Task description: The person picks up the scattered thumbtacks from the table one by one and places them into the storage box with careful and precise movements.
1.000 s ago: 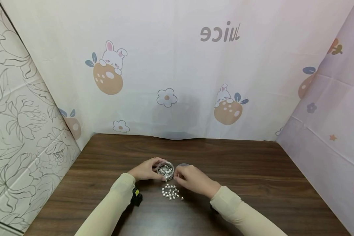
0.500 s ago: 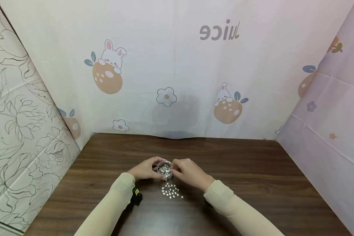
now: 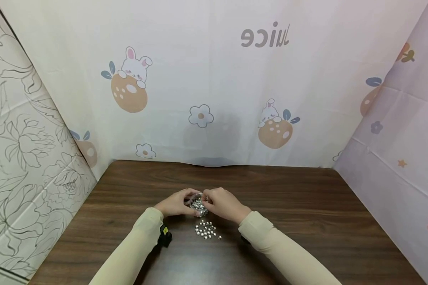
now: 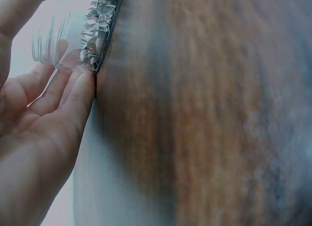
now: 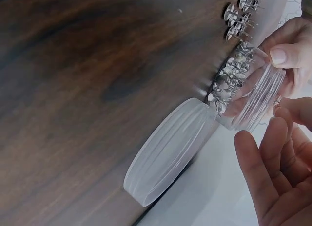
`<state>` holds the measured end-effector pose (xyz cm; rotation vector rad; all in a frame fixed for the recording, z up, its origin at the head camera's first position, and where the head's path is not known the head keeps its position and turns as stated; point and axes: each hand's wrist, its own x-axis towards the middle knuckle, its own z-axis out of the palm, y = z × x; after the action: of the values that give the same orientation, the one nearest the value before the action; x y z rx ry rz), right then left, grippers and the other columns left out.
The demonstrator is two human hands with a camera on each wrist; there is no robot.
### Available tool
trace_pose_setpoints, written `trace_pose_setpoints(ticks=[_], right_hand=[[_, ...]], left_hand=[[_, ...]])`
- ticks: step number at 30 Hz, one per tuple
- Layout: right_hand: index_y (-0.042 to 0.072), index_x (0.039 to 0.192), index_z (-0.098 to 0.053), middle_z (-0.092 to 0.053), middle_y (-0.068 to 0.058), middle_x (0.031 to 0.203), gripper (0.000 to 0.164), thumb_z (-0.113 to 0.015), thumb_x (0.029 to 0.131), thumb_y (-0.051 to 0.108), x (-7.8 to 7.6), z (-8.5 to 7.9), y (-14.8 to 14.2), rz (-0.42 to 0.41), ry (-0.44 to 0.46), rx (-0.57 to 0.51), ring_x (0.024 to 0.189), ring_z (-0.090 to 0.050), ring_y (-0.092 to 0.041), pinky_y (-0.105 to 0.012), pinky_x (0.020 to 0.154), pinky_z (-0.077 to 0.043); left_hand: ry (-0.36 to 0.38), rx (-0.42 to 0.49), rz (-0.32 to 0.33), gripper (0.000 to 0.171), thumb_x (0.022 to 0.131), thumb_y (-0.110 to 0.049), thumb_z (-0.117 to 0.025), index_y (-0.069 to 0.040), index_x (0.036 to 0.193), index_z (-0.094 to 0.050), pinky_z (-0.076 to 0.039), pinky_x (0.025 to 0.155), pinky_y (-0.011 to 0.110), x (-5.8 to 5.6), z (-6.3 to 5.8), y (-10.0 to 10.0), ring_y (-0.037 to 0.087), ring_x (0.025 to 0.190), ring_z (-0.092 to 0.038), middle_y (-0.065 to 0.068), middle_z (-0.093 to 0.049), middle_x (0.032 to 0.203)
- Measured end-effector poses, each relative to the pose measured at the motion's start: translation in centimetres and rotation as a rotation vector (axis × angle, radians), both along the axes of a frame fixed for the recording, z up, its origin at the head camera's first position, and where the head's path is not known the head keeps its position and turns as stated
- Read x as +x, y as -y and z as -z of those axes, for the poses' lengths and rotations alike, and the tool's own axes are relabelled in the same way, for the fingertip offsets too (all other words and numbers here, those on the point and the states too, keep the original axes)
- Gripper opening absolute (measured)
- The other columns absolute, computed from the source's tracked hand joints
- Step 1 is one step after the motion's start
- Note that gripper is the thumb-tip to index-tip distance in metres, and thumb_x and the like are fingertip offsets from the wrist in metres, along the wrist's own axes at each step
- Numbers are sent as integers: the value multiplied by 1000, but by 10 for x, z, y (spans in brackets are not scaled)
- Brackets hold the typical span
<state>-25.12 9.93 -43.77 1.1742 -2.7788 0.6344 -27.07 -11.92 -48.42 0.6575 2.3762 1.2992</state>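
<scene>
My left hand (image 3: 176, 204) grips a clear round plastic jar (image 5: 261, 97) from the left, its thumb and fingers curved round the wall. Silver thumbtacks (image 4: 100, 28) lie heaped in the jar's bottom, seen through the side in both wrist views. Over the right part of the open mouth is my right hand (image 3: 222, 204). Its thumb and forefinger pinch a thumbtack (image 5: 278, 102) at the rim, mostly covered by the fingertips, while the other fingers stay loosely bent. Several loose thumbtacks (image 3: 205, 229) lie on the table in front of the jar.
The jar's clear screw lid (image 5: 170, 150) rests on the table close beside the jar; the right hand hides it in the head view. Dark wood-grain tabletop (image 3: 289, 198) spreads around, with a printed curtain (image 3: 214, 79) behind its far edge.
My right hand has moved left, from beside the jar to over its mouth. The left hand keeps its hold on the jar, and the loose thumbtacks lie as before.
</scene>
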Motion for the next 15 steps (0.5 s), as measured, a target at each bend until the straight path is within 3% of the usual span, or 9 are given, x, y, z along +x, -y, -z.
trace_pose_setpoints(ticks=[6, 15], right_hand=[[18, 91, -64, -55, 11, 66, 6, -60, 91, 23, -2, 1, 3, 25, -1, 32, 50, -45, 0, -17, 43, -41], [19, 93, -63, -56, 10, 66, 7, -59, 92, 24, 6, -1, -6, 16, 42, 17, 50, -46, -2, -20, 45, -42]], left_hand=[[1, 3, 2, 69, 71, -44, -78, -31, 130, -46, -47, 92, 43, -1, 2, 0, 11, 106, -49, -4, -49, 131], [8, 38, 9, 68, 71, -40, -80, -29, 130, -46, -45, 98, 45, -1, 3, 1, 11, 113, -48, -3, -48, 131]])
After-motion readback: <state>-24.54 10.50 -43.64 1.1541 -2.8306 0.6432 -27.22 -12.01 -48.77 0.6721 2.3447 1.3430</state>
